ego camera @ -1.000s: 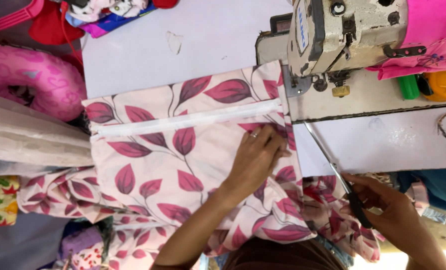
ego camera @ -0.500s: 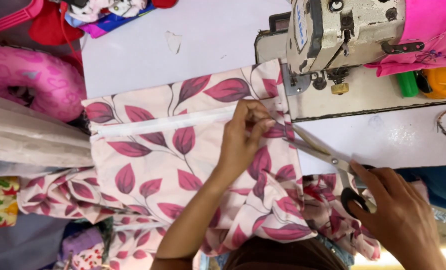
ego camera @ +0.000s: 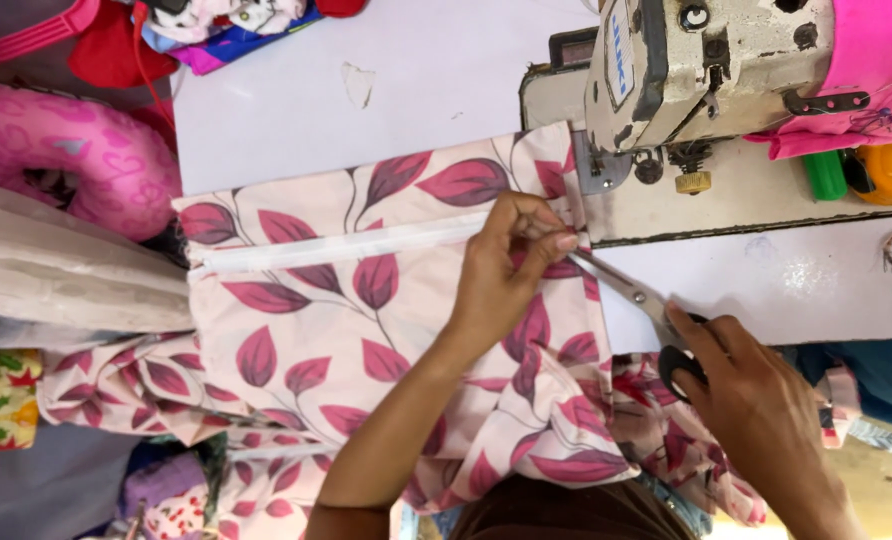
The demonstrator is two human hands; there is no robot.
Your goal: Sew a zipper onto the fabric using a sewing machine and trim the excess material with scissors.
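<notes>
A cream sewing machine stands at the far right of the white table, its head just beside the leaf-print fabric spread flat before it. The left hand pinches the fabric's edge by the white zipper. The right hand grips scissors, tips at that pinch. Pink cushion lies left, orange spool far right

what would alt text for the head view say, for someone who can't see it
A person's left hand pinches the edge of a pink leaf-print fabric with a white zipper beside a sewing machine, while the right hand points scissors at that spot. The fabric lies across a white table with pink cushions and cloth scraps around.
</notes>
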